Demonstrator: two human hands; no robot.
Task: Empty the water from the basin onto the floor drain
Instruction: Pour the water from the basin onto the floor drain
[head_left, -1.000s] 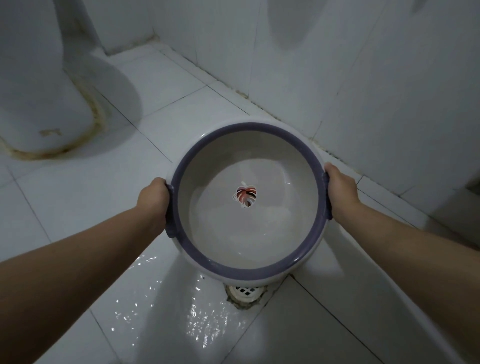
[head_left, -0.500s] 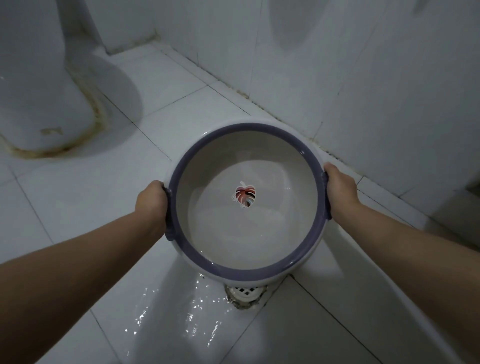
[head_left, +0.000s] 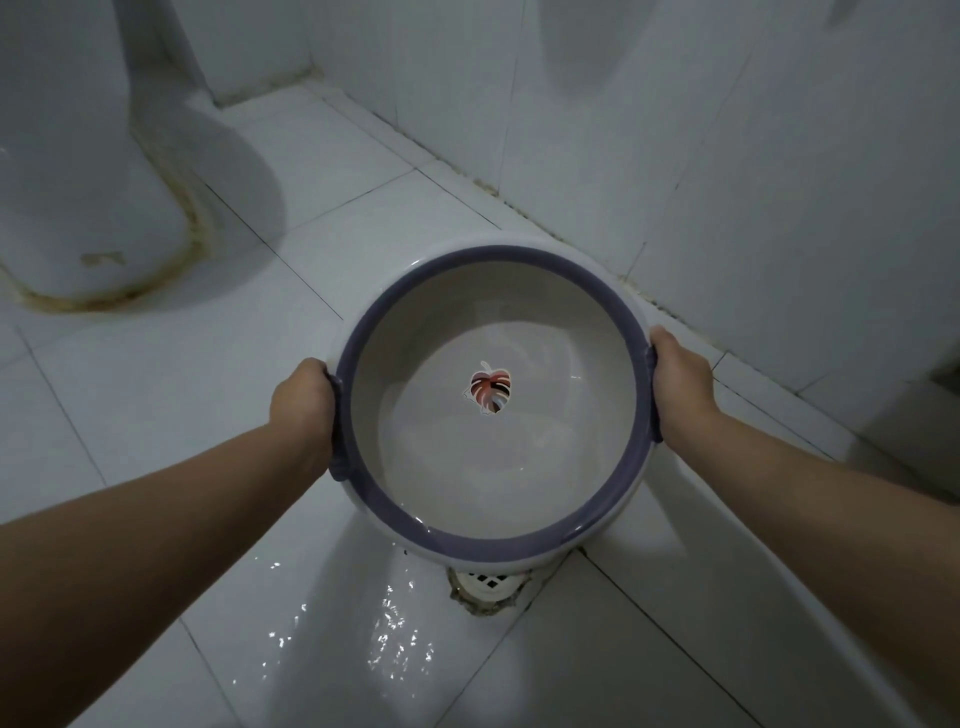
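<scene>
Holding a round white basin (head_left: 498, 457) with a purple rim above the tiled floor (head_left: 156, 415), the left hand (head_left: 304, 402) is clamping the purple handle on the basin's left side and the right hand (head_left: 680, 387) is clamping the handle on its right, both wrapped tight on the rim. The basin is tilting toward the person with a thin layer of water (head_left: 467, 483) pooling at its near edge and a leaf sticker (head_left: 490, 388) showing at the bottom centre, and it is hanging directly over the white floor drain (head_left: 485, 584), half covering it. Water is glistening on the tiles just left of the drain, and a toilet base (head_left: 78, 208) is sitting well apart at the far left.
</scene>
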